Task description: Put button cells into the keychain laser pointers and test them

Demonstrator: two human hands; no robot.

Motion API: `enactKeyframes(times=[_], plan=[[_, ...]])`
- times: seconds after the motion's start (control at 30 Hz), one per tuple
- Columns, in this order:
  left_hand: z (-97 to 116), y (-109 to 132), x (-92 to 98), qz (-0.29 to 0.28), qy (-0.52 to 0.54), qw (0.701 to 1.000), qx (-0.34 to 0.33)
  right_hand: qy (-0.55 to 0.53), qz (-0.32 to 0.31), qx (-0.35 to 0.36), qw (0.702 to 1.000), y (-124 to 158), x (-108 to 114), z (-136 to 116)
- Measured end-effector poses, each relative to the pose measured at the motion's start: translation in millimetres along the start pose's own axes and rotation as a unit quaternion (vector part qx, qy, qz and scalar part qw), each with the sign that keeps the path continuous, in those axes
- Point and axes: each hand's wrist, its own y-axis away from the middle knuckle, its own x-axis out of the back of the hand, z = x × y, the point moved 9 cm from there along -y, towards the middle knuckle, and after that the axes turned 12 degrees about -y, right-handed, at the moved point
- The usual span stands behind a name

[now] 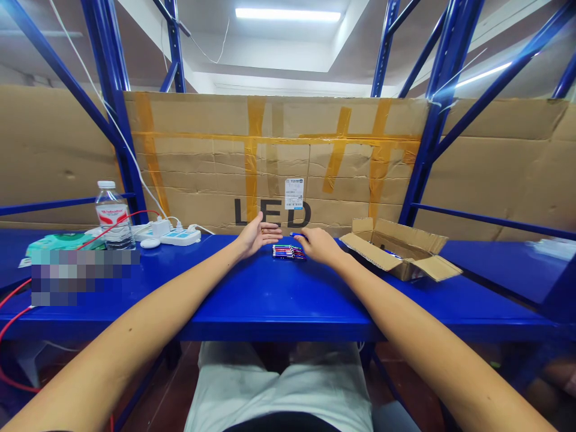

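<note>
Several slim pens (288, 252) in blue, red and other colours lie side by side in a small group on the blue table (283, 297). Just behind and right of them, my right hand (317, 245) is closed on a blue pen (296, 234), whose end sticks out to the left from the fingers. My left hand (260, 236) is at the left of the group with its fingers stretched out and thumb up, holding nothing. Its fingertips are close to the blue pen; whether they touch it I cannot tell.
An open cardboard box (396, 247) with blue items inside stands at the right. A water bottle (112, 217), power strip (180, 236) and green packet (58, 245) are at the left, with a red cable (13, 312). A taped cardboard sheet (202, 174) stands behind.
</note>
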Motion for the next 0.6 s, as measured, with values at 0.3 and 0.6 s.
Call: enactKeyframes(times=[0.3,0.6], plan=[[0.2,1.0,-0.2,0.001,-0.002,1.0,0.0,-0.011,0.015,0.014,1.0,0.7,2.5,-1.4],[0.5,2.5,-0.6,0.01,-0.008,1.0,0.001,-0.008,0.016,0.019,1.0,1.6,4.8,-4.6]])
